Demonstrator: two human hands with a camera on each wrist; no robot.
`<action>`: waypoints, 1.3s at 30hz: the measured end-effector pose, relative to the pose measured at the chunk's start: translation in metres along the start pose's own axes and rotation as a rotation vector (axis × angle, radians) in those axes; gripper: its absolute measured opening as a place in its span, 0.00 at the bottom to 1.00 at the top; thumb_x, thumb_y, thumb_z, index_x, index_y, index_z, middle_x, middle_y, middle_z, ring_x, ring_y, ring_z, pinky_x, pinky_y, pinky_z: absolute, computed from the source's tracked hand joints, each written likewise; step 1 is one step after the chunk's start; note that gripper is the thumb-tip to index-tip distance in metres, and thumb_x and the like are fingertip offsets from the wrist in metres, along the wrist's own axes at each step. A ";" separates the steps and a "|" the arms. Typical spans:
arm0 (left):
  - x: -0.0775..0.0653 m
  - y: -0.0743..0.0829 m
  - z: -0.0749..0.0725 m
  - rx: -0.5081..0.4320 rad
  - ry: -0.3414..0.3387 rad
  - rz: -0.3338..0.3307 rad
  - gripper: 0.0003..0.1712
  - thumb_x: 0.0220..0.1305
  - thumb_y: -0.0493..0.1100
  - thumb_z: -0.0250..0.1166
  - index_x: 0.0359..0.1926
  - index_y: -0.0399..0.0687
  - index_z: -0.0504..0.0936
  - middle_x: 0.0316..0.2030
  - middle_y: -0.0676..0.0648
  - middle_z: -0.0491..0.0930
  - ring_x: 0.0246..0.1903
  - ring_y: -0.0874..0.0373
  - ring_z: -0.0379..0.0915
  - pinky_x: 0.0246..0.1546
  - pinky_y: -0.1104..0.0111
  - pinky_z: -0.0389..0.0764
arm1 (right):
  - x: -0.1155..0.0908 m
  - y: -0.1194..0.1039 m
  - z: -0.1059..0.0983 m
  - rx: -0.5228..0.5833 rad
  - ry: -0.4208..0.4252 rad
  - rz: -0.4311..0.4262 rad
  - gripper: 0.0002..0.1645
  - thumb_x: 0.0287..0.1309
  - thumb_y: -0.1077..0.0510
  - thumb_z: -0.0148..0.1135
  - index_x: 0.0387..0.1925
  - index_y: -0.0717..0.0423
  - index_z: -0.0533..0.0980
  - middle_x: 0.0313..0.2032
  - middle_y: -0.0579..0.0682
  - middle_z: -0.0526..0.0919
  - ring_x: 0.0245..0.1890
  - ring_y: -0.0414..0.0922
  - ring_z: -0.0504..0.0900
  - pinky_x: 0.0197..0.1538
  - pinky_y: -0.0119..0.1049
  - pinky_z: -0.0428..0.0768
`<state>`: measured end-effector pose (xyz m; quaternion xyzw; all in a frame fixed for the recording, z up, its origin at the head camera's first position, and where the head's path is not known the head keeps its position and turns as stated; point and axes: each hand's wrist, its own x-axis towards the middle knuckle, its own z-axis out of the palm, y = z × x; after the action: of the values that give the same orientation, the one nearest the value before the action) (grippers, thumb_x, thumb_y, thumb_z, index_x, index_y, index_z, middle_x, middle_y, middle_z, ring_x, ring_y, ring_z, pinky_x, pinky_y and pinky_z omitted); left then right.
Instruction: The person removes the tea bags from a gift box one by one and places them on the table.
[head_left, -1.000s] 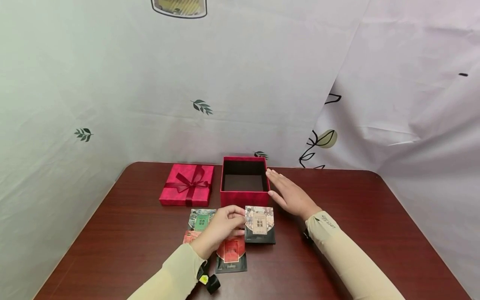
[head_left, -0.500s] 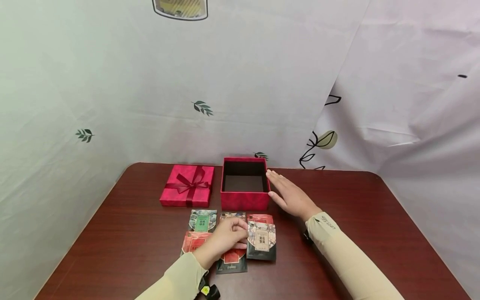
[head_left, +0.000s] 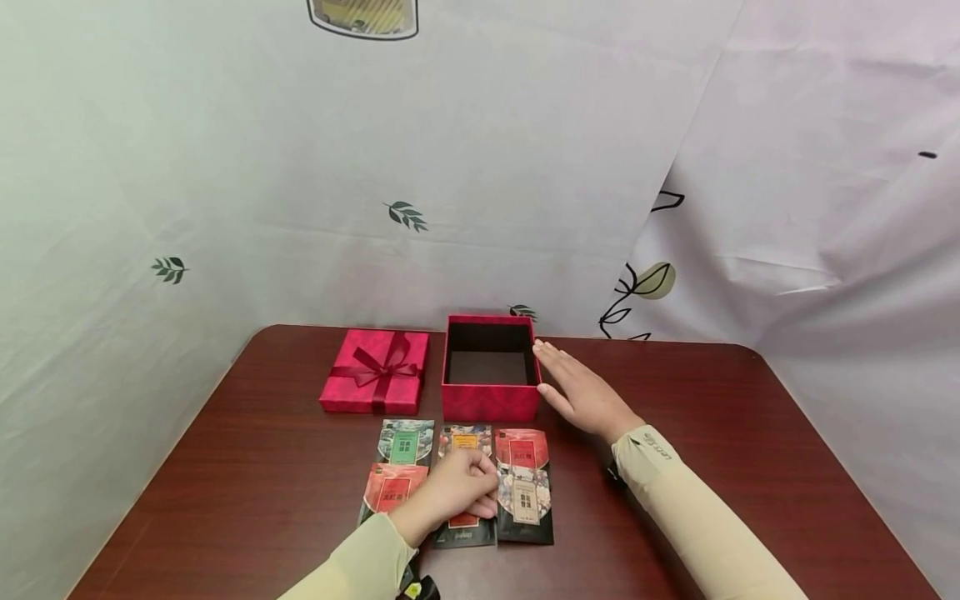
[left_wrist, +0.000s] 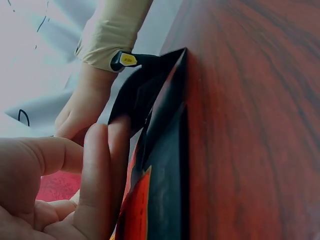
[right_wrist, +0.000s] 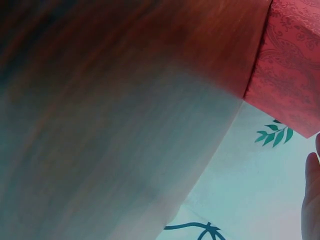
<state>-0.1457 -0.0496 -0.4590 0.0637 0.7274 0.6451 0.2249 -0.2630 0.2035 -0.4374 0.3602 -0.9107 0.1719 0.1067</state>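
Observation:
My left hand (head_left: 456, 487) pinches the left edge of a black tea sachet with a floral top and beige label (head_left: 524, 497). That sachet overlaps the lower part of a red-labelled sachet (head_left: 522, 448) in the right column. In the left wrist view, the fingers (left_wrist: 95, 175) meet the dark back of a sachet (left_wrist: 137, 95) raised off the table. My right hand (head_left: 583, 393) lies with straight fingers along the right side of the open red box (head_left: 489, 402). The right wrist view shows the box's patterned wall (right_wrist: 290, 65) and a bit of the fingers (right_wrist: 312, 185).
A red lid with a ribbon bow (head_left: 380, 372) lies left of the box. Green (head_left: 406, 442) and red (head_left: 392, 487) sachets form the left column. An orange-labelled sachet (head_left: 465, 438) tops the middle column, partly under my hand. A printed curtain (head_left: 480, 167) hangs behind the brown table (head_left: 262, 467).
My left hand has drawn the floral sachet towards the near edge, uncovering more of the red sachet behind it. The right hand stays beside the box.

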 end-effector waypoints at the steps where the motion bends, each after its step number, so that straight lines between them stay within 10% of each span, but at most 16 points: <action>1: 0.000 0.000 0.000 0.012 -0.003 -0.002 0.04 0.65 0.31 0.59 0.34 0.33 0.78 0.22 0.46 0.80 0.18 0.62 0.80 0.24 0.68 0.85 | 0.000 0.000 0.000 -0.001 -0.002 0.002 0.38 0.73 0.49 0.54 0.77 0.60 0.57 0.77 0.54 0.57 0.76 0.55 0.57 0.76 0.49 0.56; 26: -0.010 0.008 0.001 0.439 0.069 0.146 0.08 0.65 0.35 0.58 0.28 0.48 0.77 0.14 0.52 0.77 0.13 0.60 0.75 0.14 0.71 0.74 | 0.001 -0.001 0.001 0.001 0.030 -0.029 0.37 0.74 0.48 0.54 0.76 0.63 0.60 0.76 0.56 0.60 0.75 0.56 0.59 0.74 0.52 0.59; 39: -0.009 0.031 -0.042 0.712 0.280 0.354 0.02 0.66 0.39 0.62 0.37 0.50 0.82 0.26 0.60 0.78 0.24 0.68 0.72 0.28 0.70 0.76 | -0.007 0.006 -0.005 0.065 -0.029 0.090 0.39 0.73 0.43 0.55 0.78 0.52 0.58 0.77 0.54 0.59 0.77 0.56 0.56 0.74 0.56 0.58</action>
<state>-0.1613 -0.0858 -0.4239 0.1729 0.9064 0.3846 -0.0265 -0.2616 0.2142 -0.4361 0.3247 -0.9213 0.2009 0.0740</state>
